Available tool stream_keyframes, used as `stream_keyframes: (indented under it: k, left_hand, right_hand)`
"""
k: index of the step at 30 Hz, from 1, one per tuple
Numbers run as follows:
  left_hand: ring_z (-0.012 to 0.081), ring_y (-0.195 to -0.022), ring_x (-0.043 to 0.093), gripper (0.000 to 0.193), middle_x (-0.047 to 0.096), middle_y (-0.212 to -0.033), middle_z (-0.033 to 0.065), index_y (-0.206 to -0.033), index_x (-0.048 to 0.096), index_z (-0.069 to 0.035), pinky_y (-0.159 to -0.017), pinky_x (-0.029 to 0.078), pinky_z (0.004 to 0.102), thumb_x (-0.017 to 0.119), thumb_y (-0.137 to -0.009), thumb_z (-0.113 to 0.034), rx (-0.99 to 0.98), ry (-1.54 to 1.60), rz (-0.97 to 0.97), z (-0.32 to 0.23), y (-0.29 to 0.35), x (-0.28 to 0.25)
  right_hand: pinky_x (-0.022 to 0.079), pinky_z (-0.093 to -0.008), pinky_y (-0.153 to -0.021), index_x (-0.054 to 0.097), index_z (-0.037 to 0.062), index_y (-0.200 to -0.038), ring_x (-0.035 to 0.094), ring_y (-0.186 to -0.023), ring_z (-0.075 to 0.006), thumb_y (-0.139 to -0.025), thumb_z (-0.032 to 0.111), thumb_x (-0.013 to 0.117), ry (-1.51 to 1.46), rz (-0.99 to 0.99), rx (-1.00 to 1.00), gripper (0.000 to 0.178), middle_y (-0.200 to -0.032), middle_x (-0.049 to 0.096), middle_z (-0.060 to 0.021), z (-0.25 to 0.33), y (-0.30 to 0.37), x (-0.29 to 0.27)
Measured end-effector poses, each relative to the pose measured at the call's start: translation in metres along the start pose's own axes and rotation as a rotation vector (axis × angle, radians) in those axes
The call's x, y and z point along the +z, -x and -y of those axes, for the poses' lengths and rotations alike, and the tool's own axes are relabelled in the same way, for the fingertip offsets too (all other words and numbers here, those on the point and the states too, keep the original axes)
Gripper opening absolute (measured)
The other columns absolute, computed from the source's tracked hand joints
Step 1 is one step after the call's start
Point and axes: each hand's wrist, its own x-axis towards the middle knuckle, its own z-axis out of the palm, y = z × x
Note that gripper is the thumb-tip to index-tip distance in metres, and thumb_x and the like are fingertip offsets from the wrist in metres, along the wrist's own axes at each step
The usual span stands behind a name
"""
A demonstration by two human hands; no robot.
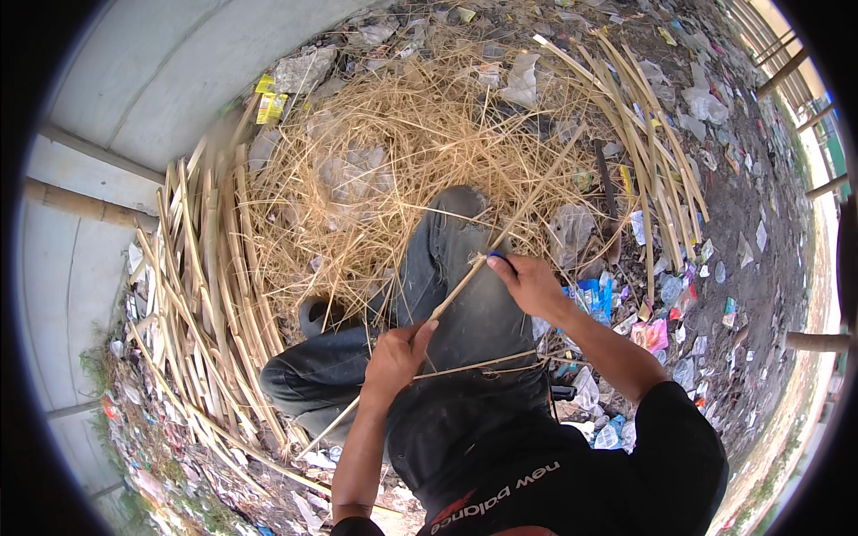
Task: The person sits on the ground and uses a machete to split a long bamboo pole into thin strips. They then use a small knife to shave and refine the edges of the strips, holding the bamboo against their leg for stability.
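A long, narrow bamboo strip (543,186) slants over my raised knee. Its lower part lies in my left hand (394,362), which is closed round it with the thumb on top. Farther up the strip, my right hand (534,288) is closed against it. Something small and blue (499,256) shows at the right thumb; I cannot tell what it is. A pale curl of fibre (476,259) sticks out from the strip beside that thumb. Another thin strip (478,365) lies across my lap, below the hands.
Loose bamboo shavings (429,134) are heaped beyond my legs. Split bamboo strips are stacked at the left (210,295) and at the far right (648,143). A dark, flat blade-like bar (609,201) lies right of the heap. Plastic litter (650,334) covers the ground. A grey wall (134,80) stands left.
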Motion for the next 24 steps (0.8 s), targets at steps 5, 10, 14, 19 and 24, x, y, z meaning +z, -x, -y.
stream_keyframes:
  k: [5,10,14,19,24]
  left_hand:
    - [0.0514,-0.081,0.067,0.040,0.066,-0.080,0.0319,-0.107,0.076,0.000,-0.070,0.053,0.0524,0.061,-0.106,-0.038,0.133,0.050,-0.127,-0.020,-0.034,0.036]
    - [0.0470,-0.084,0.070,0.043,0.070,-0.087,0.0273,-0.128,0.067,-0.002,-0.073,0.054,0.0520,0.070,-0.098,-0.033,0.179,-0.041,-0.068,-0.027,-0.031,0.027]
    - [0.0414,-0.091,0.070,0.061,0.069,-0.102,0.0222,-0.143,0.058,-0.005,-0.081,0.055,0.0502,0.079,-0.089,-0.023,0.324,-0.331,-0.258,0.008,0.000,0.010]
    - [0.0377,-0.094,0.069,0.055,0.068,-0.104,0.0168,-0.139,0.061,-0.006,-0.085,0.055,0.0490,0.077,-0.088,-0.019,0.381,-0.524,-0.314,0.059,0.037,-0.004]
    - [0.0363,-0.073,0.070,0.033,0.068,-0.087,0.0134,-0.122,0.063,-0.008,-0.063,0.056,0.0473,0.073,-0.092,-0.017,0.298,-0.495,-0.253,0.081,0.046,0.001]
  right_hand:
    - [0.051,-0.0527,-0.062,0.070,0.0012,-0.089,0.066,-0.072,-0.0465,-0.107,0.043,0.057,0.144,0.137,-0.093,0.047,-0.072,0.065,-0.0243,0.032,0.025,0.019]
    - [0.048,-0.0497,-0.060,0.072,0.0013,-0.095,0.064,-0.065,-0.0456,-0.107,0.047,0.055,-0.067,0.097,0.099,0.051,-0.068,0.063,-0.0237,0.020,0.020,0.005]
    - [0.048,-0.0513,-0.061,0.071,0.0008,-0.094,0.064,-0.066,-0.0458,-0.107,0.049,0.055,0.011,0.067,0.060,0.052,-0.068,0.063,-0.0232,0.009,0.015,0.000]
    - [0.048,-0.0519,-0.064,0.068,-0.0014,-0.089,0.064,-0.072,-0.0482,-0.106,0.049,0.057,0.059,-0.108,0.151,0.054,-0.072,0.062,-0.0266,-0.013,-0.018,-0.024]
    - [0.046,-0.0511,-0.062,0.067,-0.0029,-0.087,0.061,-0.067,-0.0468,-0.106,0.048,0.057,0.049,-0.332,0.178,0.055,-0.070,0.061,-0.0265,-0.051,-0.046,-0.044]
